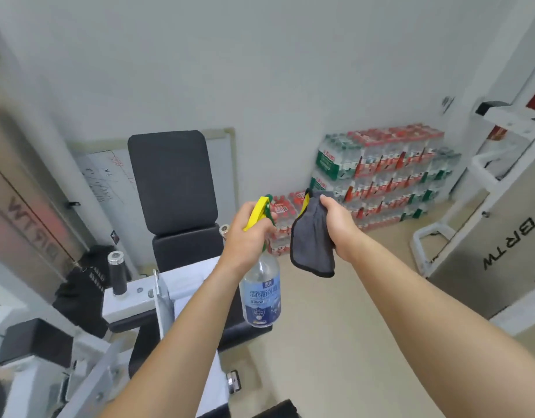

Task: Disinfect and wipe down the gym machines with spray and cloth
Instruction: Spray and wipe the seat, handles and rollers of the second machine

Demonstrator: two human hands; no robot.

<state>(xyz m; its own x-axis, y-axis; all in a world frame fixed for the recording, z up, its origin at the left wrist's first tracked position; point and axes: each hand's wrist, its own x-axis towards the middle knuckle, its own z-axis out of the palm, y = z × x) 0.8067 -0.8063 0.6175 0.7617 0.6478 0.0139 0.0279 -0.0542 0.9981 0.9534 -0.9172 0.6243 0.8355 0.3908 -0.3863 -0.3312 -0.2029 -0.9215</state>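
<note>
Spray bottle (261, 294) and cloth (313, 236), held up
The clear, blue-labelled bottle is held upright before the black-padded gym machine (171, 179); the grey cloth is hung beside it.

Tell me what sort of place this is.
Probably a small gym: a machine's black padded backrest, another machine's panel marked BRTW, and shrink-wrapped packs of bottled water stacked against the wall.

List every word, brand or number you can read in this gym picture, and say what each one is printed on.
"BRTW": side panel of the right machine, turned sideways.
"BRTW": left machine's panel, blurred.
"酒精消毒": spray bottle label; its small print is unreadable.
Whiteboard handwriting and bottled-water pack labels: too blurred to read.
</note>
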